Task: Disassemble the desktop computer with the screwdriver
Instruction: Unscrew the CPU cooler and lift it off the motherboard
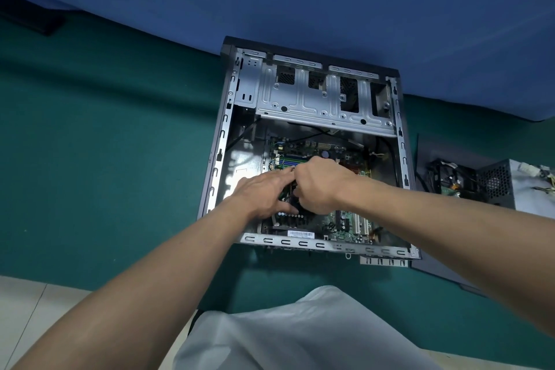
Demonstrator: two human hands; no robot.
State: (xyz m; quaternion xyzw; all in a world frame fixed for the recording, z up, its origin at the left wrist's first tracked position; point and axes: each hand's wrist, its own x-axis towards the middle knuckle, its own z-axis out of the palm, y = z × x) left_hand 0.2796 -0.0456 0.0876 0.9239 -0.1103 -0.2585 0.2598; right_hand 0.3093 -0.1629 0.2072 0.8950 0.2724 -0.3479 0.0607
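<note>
Right grip [318, 186] curls on the black finned cooler [300, 219] directly beneath it, inside the open grey metal desktop case [324, 99]; left hand [264, 192], fingers straight, presses alongside. No screwdriver visible.

Room over the bench [105, 159] is left wide open toward its left edge, but the case [216, 156] is roofed at its far end by the drive cage [312, 99], the motherboard [348, 221] is pretty much blocked by the left hand [264, 194] and right hand [322, 186], and the right edge is crowded by a loose power supply [498, 182].
</note>
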